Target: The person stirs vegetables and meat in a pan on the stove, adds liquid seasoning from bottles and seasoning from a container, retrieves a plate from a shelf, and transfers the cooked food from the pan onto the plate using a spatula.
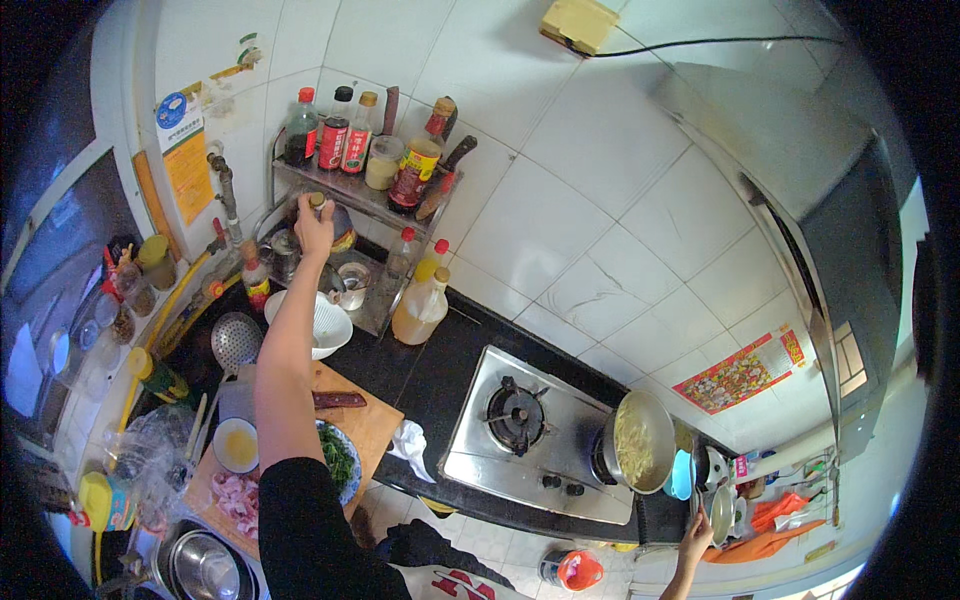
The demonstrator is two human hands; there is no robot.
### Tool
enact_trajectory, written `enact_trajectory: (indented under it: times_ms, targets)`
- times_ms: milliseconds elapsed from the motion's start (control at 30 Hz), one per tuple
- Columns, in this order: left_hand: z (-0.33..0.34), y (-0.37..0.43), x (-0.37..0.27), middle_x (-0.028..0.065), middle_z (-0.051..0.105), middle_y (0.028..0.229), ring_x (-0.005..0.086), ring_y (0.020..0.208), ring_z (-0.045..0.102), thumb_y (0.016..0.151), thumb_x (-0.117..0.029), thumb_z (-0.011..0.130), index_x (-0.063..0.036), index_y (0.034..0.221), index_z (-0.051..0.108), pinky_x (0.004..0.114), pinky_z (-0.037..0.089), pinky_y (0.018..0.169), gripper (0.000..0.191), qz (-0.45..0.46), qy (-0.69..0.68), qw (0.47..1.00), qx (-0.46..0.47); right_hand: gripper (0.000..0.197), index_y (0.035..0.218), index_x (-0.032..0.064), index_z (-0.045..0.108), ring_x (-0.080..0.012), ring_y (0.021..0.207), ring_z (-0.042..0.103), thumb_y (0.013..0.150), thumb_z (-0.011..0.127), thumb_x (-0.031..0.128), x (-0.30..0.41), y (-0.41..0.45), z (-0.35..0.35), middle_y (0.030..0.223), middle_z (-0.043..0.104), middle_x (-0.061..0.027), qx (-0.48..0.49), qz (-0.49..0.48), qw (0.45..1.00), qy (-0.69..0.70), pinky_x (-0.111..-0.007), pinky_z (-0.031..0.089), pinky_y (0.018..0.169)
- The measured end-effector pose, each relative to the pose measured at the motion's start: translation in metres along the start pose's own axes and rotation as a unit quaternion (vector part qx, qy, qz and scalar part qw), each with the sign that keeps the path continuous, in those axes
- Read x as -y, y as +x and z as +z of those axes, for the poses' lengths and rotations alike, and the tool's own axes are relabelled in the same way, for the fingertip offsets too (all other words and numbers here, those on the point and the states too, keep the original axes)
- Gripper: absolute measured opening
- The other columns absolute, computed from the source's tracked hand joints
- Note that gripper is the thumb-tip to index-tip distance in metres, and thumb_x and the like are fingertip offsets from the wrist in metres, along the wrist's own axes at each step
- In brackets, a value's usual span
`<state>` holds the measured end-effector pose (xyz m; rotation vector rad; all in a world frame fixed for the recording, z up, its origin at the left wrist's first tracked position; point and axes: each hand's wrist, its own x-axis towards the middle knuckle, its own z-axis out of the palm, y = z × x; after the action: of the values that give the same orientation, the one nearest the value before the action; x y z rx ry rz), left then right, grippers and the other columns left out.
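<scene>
My left hand (pixel 314 229) reaches to the metal rack and grips the top of a bottle with a brownish-gold cap (pixel 318 199); my fingers cover most of its neck. At the far right, my right hand (pixel 698 531) is closed around a thin handle (pixel 701 504); what it belongs to cannot be told. A pan (pixel 660 420) with pale yellow shreds (pixel 632 444) sits over the right burner of the steel gas stove (pixel 559 457). Below my left arm, a wooden cutting board (pixel 379 409) bears a plate of chopped greens (pixel 337 459), raw meat pieces (pixel 235 501) and a bowl of yellow liquid (pixel 235 445).
Sauce bottles (pixel 332 139) and knives (pixel 458 153) stand on the two-tier rack (pixel 337 189). Beside it are an oil jug (pixel 421 311) and a white ribbed bowl (pixel 331 330). A cleaver handle (pixel 339 400) lies on the board. Steel basins (pixel 204 566) are at lower left.
</scene>
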<state>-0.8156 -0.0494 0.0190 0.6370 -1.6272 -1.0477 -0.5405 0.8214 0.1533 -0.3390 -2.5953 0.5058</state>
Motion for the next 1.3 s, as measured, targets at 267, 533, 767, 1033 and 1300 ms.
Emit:
enact_trajectory:
  times_ms: [267,533,767,1033,1300]
  targets:
    - [0.056,-0.005,0.062,0.019,0.063,0.089,0.0354,0.074,0.064,0.085,-0.014,0.061,-0.0026,0.111,0.045,0.045,0.048,0.069,0.033,-0.14,-0.096,0.969,0.178,0.038,0.112,-0.0086,0.06,-0.019,0.092,0.061,0.097,0.048,0.024,-0.046,-0.006,0.023,0.1,0.066,-0.0162,-0.023,-0.024,0.999,0.027,-0.03,0.046,0.082]
    - [0.066,0.029,0.126,0.0219,0.064,0.095,0.0372,0.09,0.059,0.085,-0.021,0.059,-0.0076,0.108,0.062,0.047,0.044,0.079,0.027,0.025,0.341,0.924,0.172,0.037,0.112,-0.0075,0.06,-0.0169,0.09,0.06,0.097,0.048,0.024,-0.01,0.01,0.041,0.099,0.066,-0.0144,0.003,0.075,0.996,0.048,-0.029,0.046,0.081]
    - [0.003,0.028,0.048,0.0143,0.06,0.08,0.0327,0.087,0.055,0.089,-0.027,0.057,-0.006,0.096,0.067,0.048,0.039,0.081,0.025,0.126,0.19,0.966,0.121,0.038,0.115,-0.0071,0.059,-0.014,0.083,0.058,0.097,0.049,0.025,-0.002,0.002,0.048,0.095,0.067,-0.0124,-0.025,0.064,0.997,0.046,-0.03,0.046,0.076]
    - [0.023,0.05,-0.108,0.0138,0.054,0.108,0.0313,0.105,0.051,0.081,-0.011,0.064,-0.0083,0.118,0.05,0.044,0.036,0.096,0.039,0.252,0.034,0.96,0.114,0.039,0.115,-0.0064,0.06,-0.0162,0.091,0.059,0.097,0.048,0.026,-0.051,0.016,0.079,0.102,0.066,-0.0133,-0.035,0.05,0.994,0.095,-0.03,0.046,0.083]
    - [0.064,0.173,-0.073,0.0104,0.06,0.113,0.0301,0.105,0.057,0.083,-0.022,0.055,-0.0169,0.118,0.059,0.048,0.046,0.081,0.035,0.318,0.413,0.833,0.184,0.034,0.106,0.0045,0.067,-0.0038,0.041,0.034,0.095,0.05,0.032,-0.06,0.019,0.12,0.055,0.042,0.0054,-0.062,0.083,0.958,0.267,-0.024,0.025,0.037]
